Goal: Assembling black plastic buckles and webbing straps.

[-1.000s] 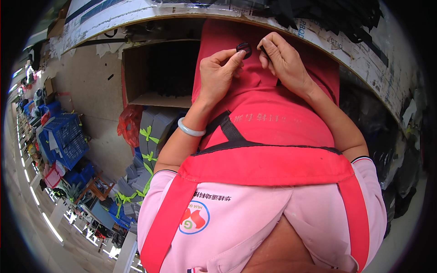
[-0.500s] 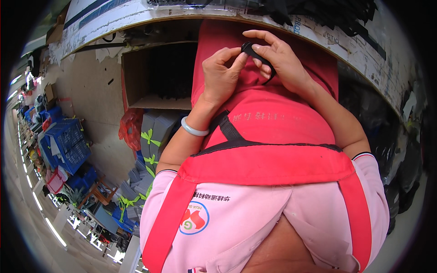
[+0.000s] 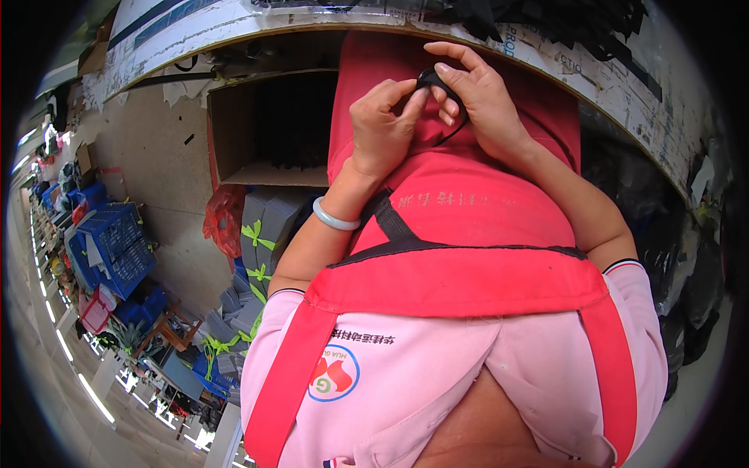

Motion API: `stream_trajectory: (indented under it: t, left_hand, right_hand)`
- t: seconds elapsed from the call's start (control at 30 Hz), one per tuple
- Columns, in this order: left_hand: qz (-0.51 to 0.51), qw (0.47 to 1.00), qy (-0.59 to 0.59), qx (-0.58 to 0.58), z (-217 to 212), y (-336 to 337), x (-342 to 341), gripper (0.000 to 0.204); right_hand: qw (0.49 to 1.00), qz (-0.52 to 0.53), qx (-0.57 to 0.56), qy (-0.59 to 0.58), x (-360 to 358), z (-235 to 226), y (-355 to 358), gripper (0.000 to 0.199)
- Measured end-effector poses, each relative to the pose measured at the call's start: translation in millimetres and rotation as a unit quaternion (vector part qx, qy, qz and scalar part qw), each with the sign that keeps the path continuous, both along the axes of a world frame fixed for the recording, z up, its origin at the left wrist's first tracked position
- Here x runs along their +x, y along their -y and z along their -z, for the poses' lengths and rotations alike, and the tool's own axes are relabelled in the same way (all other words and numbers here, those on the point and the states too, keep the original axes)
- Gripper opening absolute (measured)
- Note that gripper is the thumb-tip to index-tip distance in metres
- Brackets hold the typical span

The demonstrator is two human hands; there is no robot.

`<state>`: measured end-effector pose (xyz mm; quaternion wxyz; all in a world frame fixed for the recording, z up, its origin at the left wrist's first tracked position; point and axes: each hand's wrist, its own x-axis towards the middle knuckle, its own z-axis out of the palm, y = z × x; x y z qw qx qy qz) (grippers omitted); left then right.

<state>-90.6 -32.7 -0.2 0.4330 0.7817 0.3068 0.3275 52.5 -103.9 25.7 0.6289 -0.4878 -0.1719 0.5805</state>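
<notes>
A small black strap (image 3: 448,84) is held between my two hands above my lap, close to the table edge. With thumb and forefinger, my left hand (image 3: 384,121) pinches one end of it. My right hand (image 3: 485,101) has its thumb pressed on the strap, while the forefinger sticks out and the other fingers curl beneath. A thin black tail hangs down below the right fingers over the red apron (image 3: 484,187). The strap's exact kind is too small and dark to make out.
The worktable (image 3: 538,58) curves along the top, with a pile of black strips (image 3: 581,27) on it. An open cardboard box (image 3: 269,173) with dark contents stands at the left. Beyond are a red plastic bag (image 3: 225,221), grey bundles with green ties (image 3: 269,214) and blue crates (image 3: 117,249).
Both hands have shifted slightly, the right one a little up. The black strap has turned between the fingers, and its tail now hangs lower and more to the left.
</notes>
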Motion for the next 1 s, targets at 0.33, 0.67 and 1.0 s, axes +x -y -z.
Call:
stream_trajectory:
  t: [0.33, 0.67, 1.0]
  left_hand:
    - [0.045, 0.995, 0.059, -0.07, 10.0, -2.3, -3.6, 0.021]
    - [0.002, 0.779, 0.162, -0.606, 3.5, -13.3, 0.4, 0.026]
    - [-0.008, 0.871, 0.122, -0.476, 0.8, -8.2, -1.3, 0.024]
  right_hand:
    - [0.992, -0.118, -0.03, 0.025, 15.1, 8.1, 3.6, 0.026]
    - [0.97, -0.095, -0.011, 0.223, 10.4, 6.1, 5.5, 0.019]
    - [0.969, -0.067, -0.033, 0.234, 20.0, -15.7, 5.0, 0.016]
